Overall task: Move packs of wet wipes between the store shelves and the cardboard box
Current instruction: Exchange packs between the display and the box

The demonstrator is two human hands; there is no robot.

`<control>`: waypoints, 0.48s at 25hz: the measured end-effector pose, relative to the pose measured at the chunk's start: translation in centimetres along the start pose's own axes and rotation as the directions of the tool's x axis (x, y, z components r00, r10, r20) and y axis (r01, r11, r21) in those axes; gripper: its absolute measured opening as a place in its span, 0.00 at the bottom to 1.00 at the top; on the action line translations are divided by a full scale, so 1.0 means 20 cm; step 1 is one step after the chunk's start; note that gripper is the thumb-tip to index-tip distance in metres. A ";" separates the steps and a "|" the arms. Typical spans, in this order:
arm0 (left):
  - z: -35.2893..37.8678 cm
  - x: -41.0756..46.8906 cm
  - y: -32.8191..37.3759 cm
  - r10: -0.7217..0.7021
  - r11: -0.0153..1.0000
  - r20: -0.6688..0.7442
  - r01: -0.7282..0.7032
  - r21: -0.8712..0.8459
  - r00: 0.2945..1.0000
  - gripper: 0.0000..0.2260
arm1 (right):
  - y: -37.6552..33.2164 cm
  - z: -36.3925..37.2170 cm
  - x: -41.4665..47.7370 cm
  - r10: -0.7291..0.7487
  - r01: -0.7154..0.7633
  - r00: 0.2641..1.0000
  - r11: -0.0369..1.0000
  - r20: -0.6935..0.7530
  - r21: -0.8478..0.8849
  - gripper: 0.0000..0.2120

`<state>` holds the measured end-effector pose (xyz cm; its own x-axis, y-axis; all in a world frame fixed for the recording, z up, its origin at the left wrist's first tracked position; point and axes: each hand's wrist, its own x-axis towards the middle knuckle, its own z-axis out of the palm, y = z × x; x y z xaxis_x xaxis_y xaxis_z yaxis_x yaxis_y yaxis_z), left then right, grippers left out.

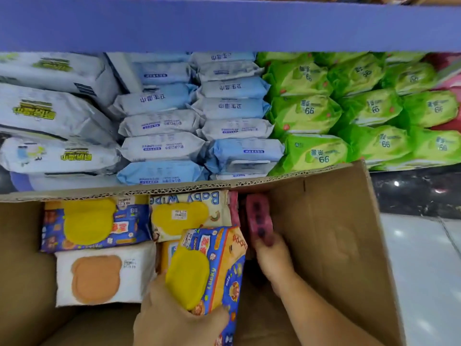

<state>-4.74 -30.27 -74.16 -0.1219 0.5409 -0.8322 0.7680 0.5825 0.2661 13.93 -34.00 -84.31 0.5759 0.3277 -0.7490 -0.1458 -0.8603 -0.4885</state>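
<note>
An open cardboard box stands below the shelf. My left hand grips a blue and orange pack with a yellow lid, tilted above the packs in the box. Deeper in the box, my right hand holds a pink pack standing on edge near the far wall. Flat in the box lie a blue pack with a yellow lid, a cream "Baby Wipes" pack and a white pack with an orange lid.
The shelf behind the box holds stacks of white packs, light blue packs and green packs. A purple shelf board overhangs them. Glossy white floor lies right of the box.
</note>
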 end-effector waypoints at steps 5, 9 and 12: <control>0.07 -0.20 0.13 -0.100 0.972 0.060 0.110 -0.209 0.993 0.48 | -0.24 -0.29 -0.56 0.234 -0.459 0.806 0.826 0.543 0.326 0.16; 0.10 -0.31 0.22 0.087 0.987 0.275 -0.045 -0.156 0.957 0.39 | -0.31 -0.37 -0.69 0.126 -0.229 0.929 0.934 0.348 0.273 0.19; 0.10 -0.27 0.29 0.217 0.973 0.490 -0.147 -0.178 0.844 0.33 | -0.32 -0.36 -0.58 0.174 -0.192 0.978 0.968 0.118 0.159 0.21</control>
<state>1.66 -31.05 -69.01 0.3721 0.2857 -0.8831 0.6530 0.5955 0.4678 13.99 -35.17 -69.20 0.4423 0.2167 -0.8703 -0.3795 -0.8340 -0.4005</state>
